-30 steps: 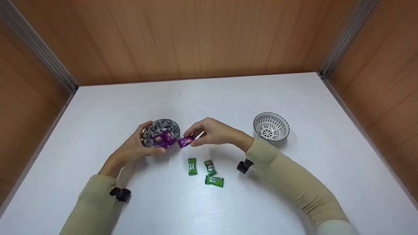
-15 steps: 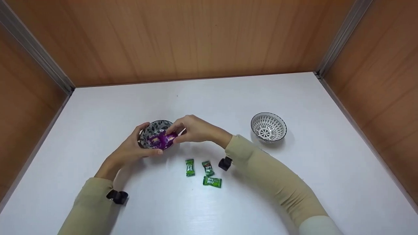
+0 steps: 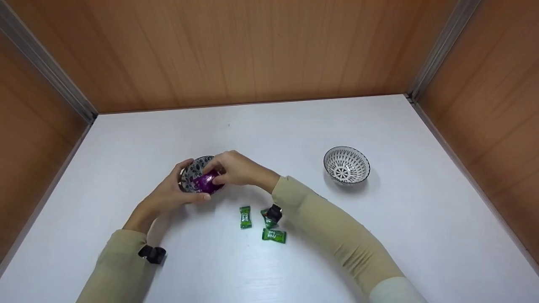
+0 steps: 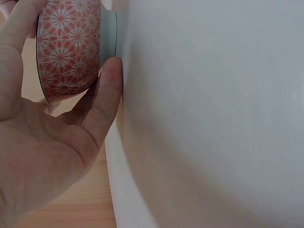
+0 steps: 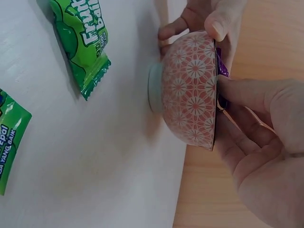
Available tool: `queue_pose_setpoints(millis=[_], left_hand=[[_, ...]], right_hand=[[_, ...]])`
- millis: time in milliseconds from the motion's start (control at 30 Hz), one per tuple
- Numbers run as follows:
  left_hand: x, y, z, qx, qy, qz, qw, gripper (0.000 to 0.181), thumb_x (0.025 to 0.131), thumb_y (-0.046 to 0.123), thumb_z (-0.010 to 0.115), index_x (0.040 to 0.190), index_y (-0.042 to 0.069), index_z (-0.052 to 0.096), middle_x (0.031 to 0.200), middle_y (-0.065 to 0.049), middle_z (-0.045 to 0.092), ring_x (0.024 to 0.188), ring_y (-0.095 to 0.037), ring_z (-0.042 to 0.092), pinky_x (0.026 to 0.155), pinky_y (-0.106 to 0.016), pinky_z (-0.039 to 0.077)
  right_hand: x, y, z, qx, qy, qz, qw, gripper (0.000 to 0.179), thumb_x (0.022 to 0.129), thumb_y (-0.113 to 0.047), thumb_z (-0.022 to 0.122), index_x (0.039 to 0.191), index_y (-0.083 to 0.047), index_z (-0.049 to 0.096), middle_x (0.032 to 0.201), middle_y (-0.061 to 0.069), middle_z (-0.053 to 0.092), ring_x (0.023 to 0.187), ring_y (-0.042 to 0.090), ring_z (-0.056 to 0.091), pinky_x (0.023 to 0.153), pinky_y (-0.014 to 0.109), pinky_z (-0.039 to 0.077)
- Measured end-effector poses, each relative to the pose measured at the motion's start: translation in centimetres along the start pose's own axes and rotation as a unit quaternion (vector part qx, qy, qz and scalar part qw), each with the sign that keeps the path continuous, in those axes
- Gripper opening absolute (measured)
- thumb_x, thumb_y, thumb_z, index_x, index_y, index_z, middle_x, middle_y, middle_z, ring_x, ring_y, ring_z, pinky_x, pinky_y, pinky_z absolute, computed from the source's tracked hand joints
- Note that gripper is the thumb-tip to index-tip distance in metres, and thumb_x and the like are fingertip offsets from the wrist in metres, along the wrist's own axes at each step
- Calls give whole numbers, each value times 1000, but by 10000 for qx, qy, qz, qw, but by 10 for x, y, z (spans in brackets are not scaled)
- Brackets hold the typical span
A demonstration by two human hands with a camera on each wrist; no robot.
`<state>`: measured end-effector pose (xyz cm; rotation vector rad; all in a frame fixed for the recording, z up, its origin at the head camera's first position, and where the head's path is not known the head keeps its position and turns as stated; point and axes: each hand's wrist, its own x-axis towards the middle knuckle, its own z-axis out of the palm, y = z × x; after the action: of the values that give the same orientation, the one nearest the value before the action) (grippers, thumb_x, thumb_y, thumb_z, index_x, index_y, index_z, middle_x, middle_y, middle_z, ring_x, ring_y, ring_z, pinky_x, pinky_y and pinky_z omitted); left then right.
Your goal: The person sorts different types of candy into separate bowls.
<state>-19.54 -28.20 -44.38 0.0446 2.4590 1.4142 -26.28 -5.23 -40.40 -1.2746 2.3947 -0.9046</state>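
My left hand (image 3: 168, 189) grips a small bowl (image 3: 193, 169), thumb on the near side and fingers round the far side. Inside it is dark floral on white; outside, the left wrist view shows a red pattern of white flowers on the bowl (image 4: 66, 47). My right hand (image 3: 240, 168) reaches over the right rim and pinches a purple wrapped candy (image 3: 205, 182) down in the bowl. More purple wrappers lie against it, and I cannot tell them apart. From the right wrist, only a sliver of purple candy (image 5: 221, 66) shows above the rim.
Three green wrapped candies, one standing apart (image 3: 245, 217), lie on the white table (image 3: 269, 126) in front of the bowl. My right wrist camera (image 3: 275, 213) partly covers one. A second bowl (image 3: 346, 165), black-and-white inside, stands at the right. Wooden panels (image 3: 269, 50) enclose the table.
My right hand has carried the purple candy leftward from beside the bowl to inside it. My left hand keeps its grip on the bowl. The green candies lie as before.
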Motion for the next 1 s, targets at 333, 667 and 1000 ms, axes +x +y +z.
queue_pose_setpoints(millis=[333, 667, 1000], left_hand=[[-2, 2, 0, -80, -3, 90, 9999, 122, 74, 39, 92, 163, 22, 9, 155, -20, 32, 135, -38, 40, 111, -55, 34], [-2, 2, 1, -122, -32, 34, 9999, 121, 76, 37, 91, 163, 24, 8, 156, -20, 31, 136, -38, 40, 112, -55, 33], [-2, 1, 1, -61, -27, 9, 10000, 120, 77, 37, 90, 163, 24, 8, 158, -20, 29, 139, -39, 37, 114, -60, 30]], right_hand=[[2, 7, 2, 85, 196, 67, 9997, 48, 95, -16, 74, 140, -8, 61, 141, 5, 61, 132, 17, 53, 111, 22, 38], [-2, 7, 1, 357, 154, 138, 9991, 49, 95, -14, 73, 142, -9, 59, 143, 5, 59, 130, 19, 55, 104, 21, 45], [-5, 6, -3, 639, 61, 167, 9978, 45, 97, -10, 71, 140, -9, 61, 140, 3, 61, 125, 23, 59, 101, 29, 51]])
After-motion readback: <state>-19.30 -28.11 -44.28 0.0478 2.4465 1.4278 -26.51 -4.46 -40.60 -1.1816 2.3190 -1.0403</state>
